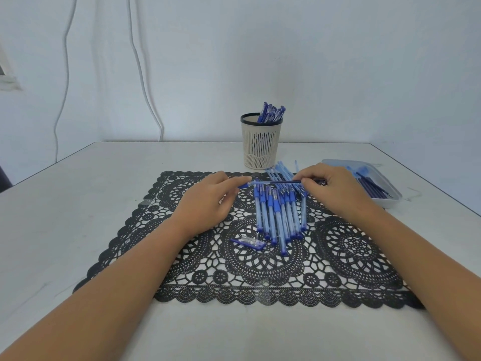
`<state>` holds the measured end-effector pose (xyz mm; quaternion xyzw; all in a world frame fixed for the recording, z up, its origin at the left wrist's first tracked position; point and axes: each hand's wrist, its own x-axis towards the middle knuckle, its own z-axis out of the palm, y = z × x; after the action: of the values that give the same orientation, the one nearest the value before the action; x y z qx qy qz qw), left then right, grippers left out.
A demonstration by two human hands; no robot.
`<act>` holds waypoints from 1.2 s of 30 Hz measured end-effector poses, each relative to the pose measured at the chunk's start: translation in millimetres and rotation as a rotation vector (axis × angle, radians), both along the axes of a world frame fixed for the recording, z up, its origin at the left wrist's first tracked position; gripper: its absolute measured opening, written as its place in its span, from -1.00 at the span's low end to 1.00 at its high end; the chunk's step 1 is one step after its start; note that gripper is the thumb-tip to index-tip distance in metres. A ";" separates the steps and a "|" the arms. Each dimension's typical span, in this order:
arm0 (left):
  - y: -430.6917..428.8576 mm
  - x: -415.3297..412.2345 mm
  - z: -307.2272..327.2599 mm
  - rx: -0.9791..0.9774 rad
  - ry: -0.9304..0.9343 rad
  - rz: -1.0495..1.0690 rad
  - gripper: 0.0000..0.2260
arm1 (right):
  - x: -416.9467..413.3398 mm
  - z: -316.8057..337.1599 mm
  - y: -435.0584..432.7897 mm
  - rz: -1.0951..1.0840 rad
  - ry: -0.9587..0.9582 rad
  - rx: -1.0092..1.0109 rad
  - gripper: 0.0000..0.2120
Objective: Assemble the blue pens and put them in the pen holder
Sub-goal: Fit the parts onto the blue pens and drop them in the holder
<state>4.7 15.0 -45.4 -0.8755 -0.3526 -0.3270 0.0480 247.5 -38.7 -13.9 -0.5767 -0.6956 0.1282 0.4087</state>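
I see a white table (78, 204) before a pale wall (338, 61), and a black lace mat (351, 246) lies on it. The pen holder (261, 144) stands just behind the mat with assembled blue pens (272, 113) inside. Loose pen barrels (278, 214) lie piled on the mat. Above them, the left hand (205, 199) pinches a barrel (247, 184) and the right hand (335, 188) pinches a dark refill (283, 181).
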 end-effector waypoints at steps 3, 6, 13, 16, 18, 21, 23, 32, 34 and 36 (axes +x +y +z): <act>-2.0 0.2 3.0 0.066 0.033 -0.022 -0.64 | 0.0 3.6 -2.5 0.026 0.003 -0.013 -0.77; -6.7 6.3 3.4 0.113 0.105 -0.052 -0.66 | -8.5 3.6 -6.2 0.099 -0.035 -0.073 -0.79; -10.8 13.2 2.6 -0.019 0.003 -0.046 -0.76 | -17.5 -2.3 -5.8 0.051 -0.038 -0.070 -0.85; -9.0 12.4 2.3 -0.050 -0.058 -0.038 -0.77 | -14.8 -2.5 -4.7 0.013 -0.027 -0.073 -0.97; -9.6 14.0 2.1 -0.060 -0.068 -0.044 -0.72 | -17.7 -2.8 -4.8 0.036 -0.051 -0.060 -0.93; -11.3 16.3 1.2 -0.047 -0.052 -0.066 -0.66 | -24.1 -3.4 -6.4 0.076 -0.064 -0.045 -0.94; -11.5 17.0 0.2 -0.038 -0.036 -0.072 -0.64 | -26.2 -4.8 -6.9 0.080 -0.091 -0.033 -0.93; -9.7 16.4 0.0 -0.094 -0.103 -0.038 -0.77 | -27.7 -5.7 -10.2 0.135 -0.191 -0.153 -0.83; -8.2 14.7 0.1 -0.105 -0.127 -0.020 -0.78 | -31.3 -0.7 -16.3 0.223 -0.250 -0.172 -0.81; -7.5 14.3 -0.3 -0.120 -0.143 -0.017 -0.77 | -38.3 2.2 -24.1 0.344 -0.308 -0.193 -0.80</act>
<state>19.0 7.5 -45.7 -0.8541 -0.3667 -0.3674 -0.0328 209.2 -62.9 -11.7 -0.4988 -0.8223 0.1722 0.2131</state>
